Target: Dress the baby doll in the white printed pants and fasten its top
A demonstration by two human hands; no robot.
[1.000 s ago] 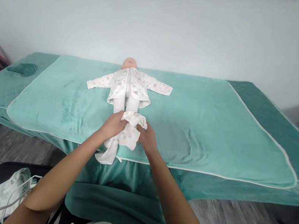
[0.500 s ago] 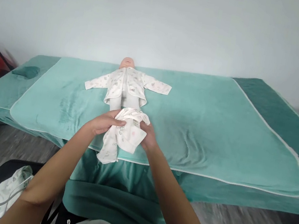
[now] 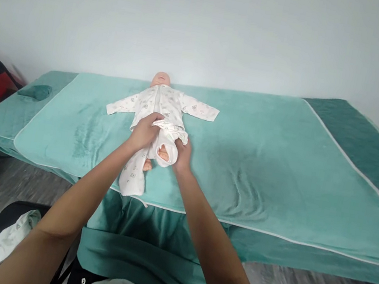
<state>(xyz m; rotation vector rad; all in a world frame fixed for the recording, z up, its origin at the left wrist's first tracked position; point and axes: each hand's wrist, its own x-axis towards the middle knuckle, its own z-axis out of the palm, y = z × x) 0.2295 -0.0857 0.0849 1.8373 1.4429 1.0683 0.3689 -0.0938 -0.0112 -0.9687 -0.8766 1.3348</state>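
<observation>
Trousers [image 3: 131, 173] bunched over the legs of a doll [image 3: 162, 100] lying head-away — left hand [image 3: 145, 130] and right hand [image 3: 182, 156] both clenched on the fabric, left higher.

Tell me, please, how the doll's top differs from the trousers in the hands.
The top lies smooth on the doll, sleeves spread to both sides; the trousers are bunched at its legs. The trousers are gripped by the left hand and right hand, one leg trailing limp toward the towel's near edge, while the top's sleeves rest flat. Both are white with a small print.
</observation>
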